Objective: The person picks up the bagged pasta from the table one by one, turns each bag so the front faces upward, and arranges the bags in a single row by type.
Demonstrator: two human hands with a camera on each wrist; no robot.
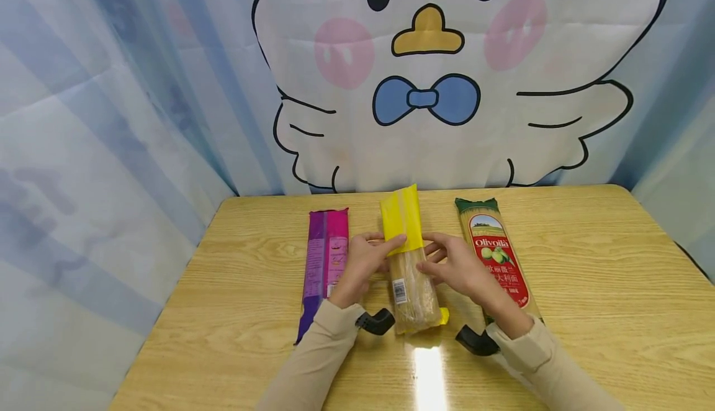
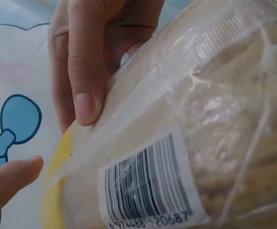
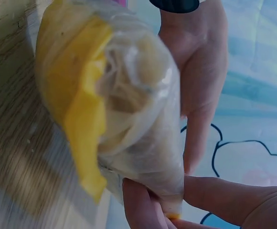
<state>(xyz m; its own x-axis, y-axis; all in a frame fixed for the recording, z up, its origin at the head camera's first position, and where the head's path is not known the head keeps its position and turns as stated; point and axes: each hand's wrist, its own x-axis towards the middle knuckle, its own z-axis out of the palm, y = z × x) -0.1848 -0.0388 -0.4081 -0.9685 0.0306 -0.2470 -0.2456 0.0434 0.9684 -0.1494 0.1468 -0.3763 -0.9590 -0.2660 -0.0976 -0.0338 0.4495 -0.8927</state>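
A clear noodle packet with a yellow top, a barcode label and pale contents is held tilted between both hands, its yellow end pointing away. My left hand grips its left side, thumb over the yellow part and fingers partly hidden behind. At the other edge, my right hand pinches the packet between thumb and fingers. The left wrist view shows the barcode label close up and the right thumb pressing the wrapper. A loose yellow flap hangs at the packet's near end in the right wrist view.
A purple and pink packet lies on the wooden table left of the hands. To the right lies a green-topped spaghetti packet with a red label, partly behind the right forearm. A printed curtain hangs behind the table.
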